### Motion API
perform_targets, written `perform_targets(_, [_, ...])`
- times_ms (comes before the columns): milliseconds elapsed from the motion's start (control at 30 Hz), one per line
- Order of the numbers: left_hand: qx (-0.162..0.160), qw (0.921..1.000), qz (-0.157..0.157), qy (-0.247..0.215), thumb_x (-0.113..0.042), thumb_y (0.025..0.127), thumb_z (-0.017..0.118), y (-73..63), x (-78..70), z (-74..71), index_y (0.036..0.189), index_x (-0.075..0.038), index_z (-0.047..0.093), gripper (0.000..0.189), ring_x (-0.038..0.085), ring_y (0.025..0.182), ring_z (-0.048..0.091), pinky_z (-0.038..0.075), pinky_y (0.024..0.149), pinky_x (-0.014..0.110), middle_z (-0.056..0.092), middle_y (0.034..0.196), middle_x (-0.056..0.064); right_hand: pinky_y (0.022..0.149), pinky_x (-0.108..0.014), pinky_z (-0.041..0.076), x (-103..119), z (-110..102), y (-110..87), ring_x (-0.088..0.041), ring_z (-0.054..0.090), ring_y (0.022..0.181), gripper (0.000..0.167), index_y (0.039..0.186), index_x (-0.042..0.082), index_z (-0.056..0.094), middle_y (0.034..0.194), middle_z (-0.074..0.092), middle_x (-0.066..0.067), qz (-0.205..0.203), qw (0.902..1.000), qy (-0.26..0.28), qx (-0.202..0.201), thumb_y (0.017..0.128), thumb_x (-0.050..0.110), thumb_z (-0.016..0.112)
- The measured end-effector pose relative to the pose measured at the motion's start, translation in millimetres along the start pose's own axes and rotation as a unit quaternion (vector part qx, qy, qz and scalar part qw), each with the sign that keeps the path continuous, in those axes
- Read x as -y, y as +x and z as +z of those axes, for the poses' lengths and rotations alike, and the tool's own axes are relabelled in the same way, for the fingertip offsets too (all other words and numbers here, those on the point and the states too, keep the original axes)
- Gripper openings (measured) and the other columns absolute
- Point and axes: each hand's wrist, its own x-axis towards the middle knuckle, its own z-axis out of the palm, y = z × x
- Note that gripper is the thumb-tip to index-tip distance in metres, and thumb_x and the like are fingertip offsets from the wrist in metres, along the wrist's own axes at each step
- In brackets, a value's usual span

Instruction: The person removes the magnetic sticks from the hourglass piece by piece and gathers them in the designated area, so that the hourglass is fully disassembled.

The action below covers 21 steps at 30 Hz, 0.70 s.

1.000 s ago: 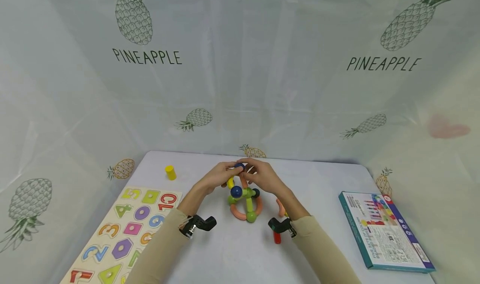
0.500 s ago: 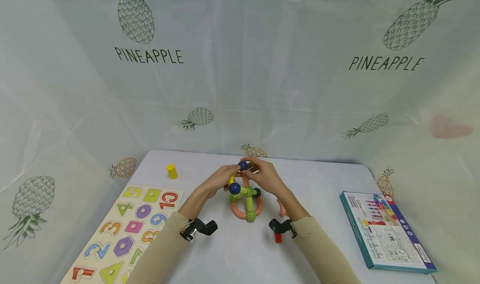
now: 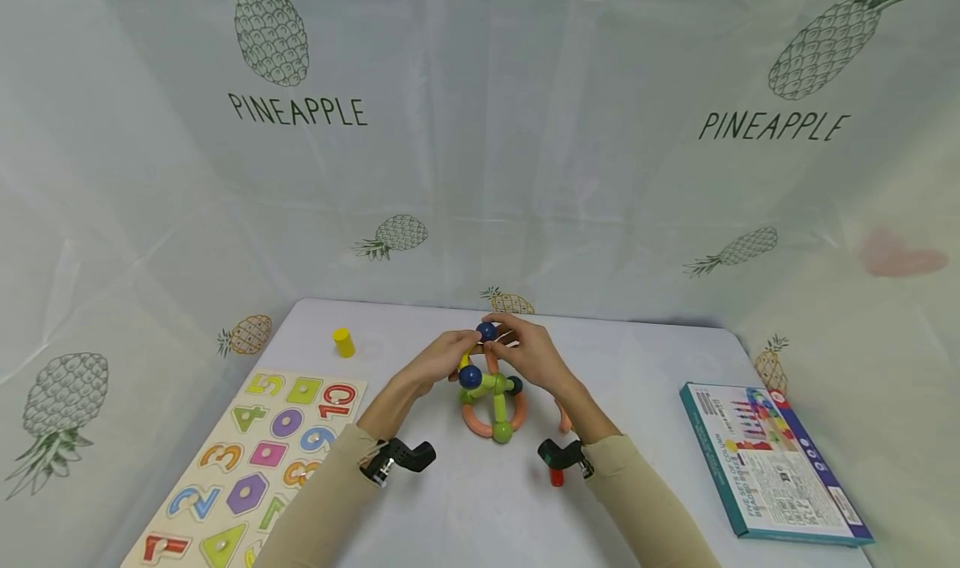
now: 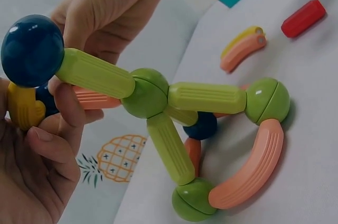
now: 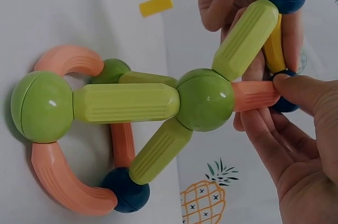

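A structure of toy magnetic sticks and balls stands on the table, with a green hub ball [image 5: 206, 100], light green sticks [image 4: 207, 97] and a base ring of curved orange sticks [image 4: 251, 166]. One orange stick [image 5: 255, 95] rises from the hub to a top blue ball [image 3: 487, 331]. My right hand [image 3: 528, 353] pinches that ball where it meets the stick. My left hand [image 3: 441, 358] holds a curved yellow stick [image 5: 273, 49] between the top ball and a second blue ball [image 4: 33, 50], which also caps a light green stick. Fingers partly hide the joints.
A red stick [image 3: 557, 477] and a loose curved orange stick [image 4: 245, 55] lie by the right forearm. A yellow cylinder [image 3: 343, 343] stands back left. A number puzzle board [image 3: 258, 455] lies left, a flat box [image 3: 776, 464] right. A pineapple-print curtain [image 3: 480, 176] hangs behind.
Over the first half second the top blue ball shifts slightly right and comes more into sight between the fingers. Since then hands and structure have stayed almost still.
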Motion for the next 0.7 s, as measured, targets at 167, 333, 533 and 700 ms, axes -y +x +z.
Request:
perform_targets(167, [0.002, 0.9999, 0.01, 0.009, -0.042, 0.109, 0.038, -0.4, -1.3, 0.8, 0.143, -0.009, 0.056, 0.051, 0.012, 0.05, 0.033, 0.034, 0.05, 0.023, 0.063, 0.136, 0.013, 0.078, -0.035, 0.058, -0.6, -0.2, -0.2, -0.018, 0.071, 0.094, 0.042, 0.135, 0.018, 0.062, 0.11, 0.072, -0.003, -0.004, 1.0, -0.001, -0.004, 0.095, 0.024, 0.072])
perform_targets(333, [0.005, 0.9999, 0.015, 0.006, -0.041, 0.11, 0.037, -1.0, -2.9, 1.7, 0.144, -0.009, 0.055, 0.051, 0.011, 0.048, 0.033, 0.035, 0.05, 0.023, 0.061, 0.138, 0.015, 0.078, -0.033, 0.058, -0.9, 0.0, -0.1, -0.015, 0.071, 0.092, 0.04, 0.133, 0.023, 0.063, 0.108, 0.072, -0.001, -0.008, 0.9999, -0.006, -0.011, 0.095, 0.021, 0.073])
perform_targets(533, [0.012, 0.9997, 0.023, 0.005, -0.04, 0.11, 0.037, -0.7, -1.5, 2.4, 0.143, -0.008, 0.056, 0.049, 0.01, 0.048, 0.033, 0.034, 0.05, 0.023, 0.061, 0.138, 0.016, 0.078, -0.03, 0.058, 0.4, -0.3, -1.5, -0.015, 0.071, 0.093, 0.04, 0.133, 0.021, 0.062, 0.11, 0.071, -0.002, -0.025, 0.9992, -0.025, -0.018, 0.095, 0.017, 0.072])
perform_targets(700, [0.01, 0.9997, 0.021, 0.007, -0.038, 0.11, 0.038, -0.5, 0.4, 2.7, 0.142, -0.009, 0.057, 0.047, 0.011, 0.047, 0.033, 0.034, 0.049, 0.023, 0.063, 0.136, 0.014, 0.076, -0.03, 0.059, 2.6, -1.5, -4.0, -0.018, 0.071, 0.093, 0.041, 0.133, 0.02, 0.061, 0.111, 0.069, -0.002, -0.023, 0.999, -0.03, -0.023, 0.094, 0.015, 0.073])
